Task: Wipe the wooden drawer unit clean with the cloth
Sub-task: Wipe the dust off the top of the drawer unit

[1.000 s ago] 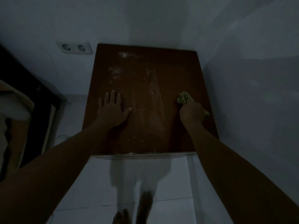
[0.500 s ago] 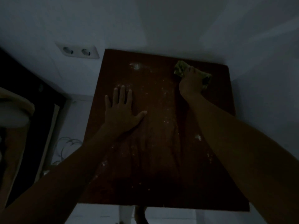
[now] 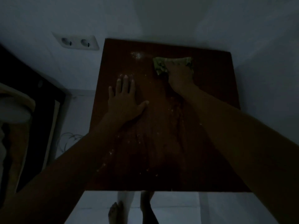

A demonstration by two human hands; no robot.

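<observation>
Cloth (image 3: 161, 66) sits far on the wooden drawer unit (image 3: 215, 88), bunched under my right hand (image 3: 179, 76); white specks (image 3: 135, 54) lie just left of it (nearest target). Left hand (image 3: 124, 102) spread flat, bracing.

Dim corner of a home, as I see it through the head camera.

I look down on a brown wooden drawer unit (image 3: 161, 126) pushed into the meeting of two plain pale walls (image 3: 161, 18), with a double wall socket (image 3: 77, 43) low on the left one. Below I see pale floor tiles (image 3: 210, 207), bare feet (image 3: 115, 212) on them, and a loose cable (image 3: 68, 139) beside dark furniture (image 3: 32, 110) at left.
</observation>
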